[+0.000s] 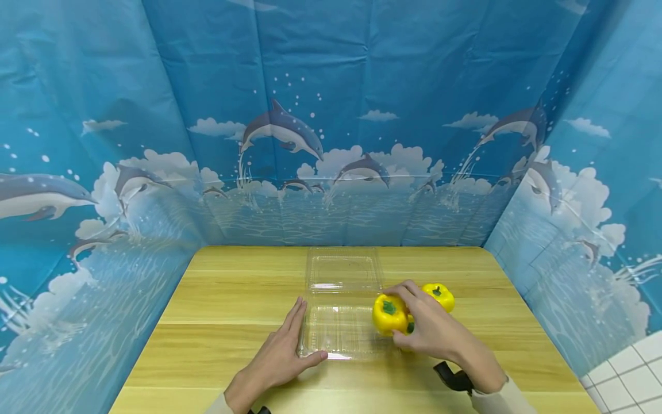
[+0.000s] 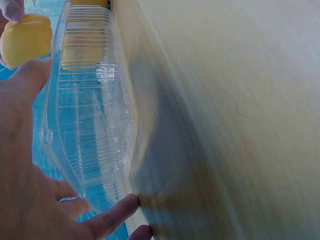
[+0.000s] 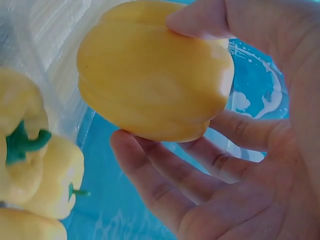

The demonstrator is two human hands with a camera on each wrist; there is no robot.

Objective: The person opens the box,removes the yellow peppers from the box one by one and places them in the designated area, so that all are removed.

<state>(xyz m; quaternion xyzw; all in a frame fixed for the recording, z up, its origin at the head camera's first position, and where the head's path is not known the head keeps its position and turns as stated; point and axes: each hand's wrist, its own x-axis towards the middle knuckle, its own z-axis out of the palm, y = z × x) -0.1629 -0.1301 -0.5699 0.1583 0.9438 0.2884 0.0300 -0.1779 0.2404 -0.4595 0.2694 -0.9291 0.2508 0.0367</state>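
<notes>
My right hand [image 1: 434,326] grips a yellow bell pepper [image 1: 389,321] with a green stem, raised at the right side of a clear plastic clamshell container [image 1: 336,336]. In the right wrist view the thumb lies on one side of this pepper [image 3: 155,75] and the fingertips on the other. The container lies on the table with its lid [image 1: 343,270] laid back. At its near left corner my left hand [image 1: 276,356] rests with fingers spread, the thumb along the front rim. Another yellow pepper [image 1: 439,298] sits beyond my right hand, partly covered by it.
Several more yellow peppers [image 3: 52,185] cluster to the right of the container in the right wrist view. The wooden table [image 1: 217,310] ends at a blue dolphin-print curtain [image 1: 341,213] at the back and sides. White tiles [image 1: 631,374] show at the lower right.
</notes>
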